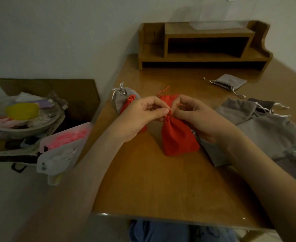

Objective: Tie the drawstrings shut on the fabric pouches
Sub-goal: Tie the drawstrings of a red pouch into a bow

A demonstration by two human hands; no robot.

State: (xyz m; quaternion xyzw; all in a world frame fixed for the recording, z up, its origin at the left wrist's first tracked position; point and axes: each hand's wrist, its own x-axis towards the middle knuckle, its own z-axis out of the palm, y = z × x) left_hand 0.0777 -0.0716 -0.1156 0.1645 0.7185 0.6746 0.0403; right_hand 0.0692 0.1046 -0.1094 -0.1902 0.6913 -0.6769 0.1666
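Observation:
A red fabric pouch (177, 137) stands on the wooden table (161, 186) at the centre, its neck gathered. My left hand (140, 116) and my right hand (199, 117) meet at that neck, each pinching the red drawstring (163, 90), whose loose end curls up behind. To the left lie a tied grey pouch (121, 96) and a second red pouch (128, 102), partly hidden by my left hand. A pile of grey pouches (269, 131) lies at the right, and a single grey pouch (228, 82) lies farther back.
A wooden desk organiser (203, 48) stands at the table's back. Left of the table sits a cardboard box (59, 95) with a bowl of clutter (21, 117) and clear trays holding pink pieces (65, 138).

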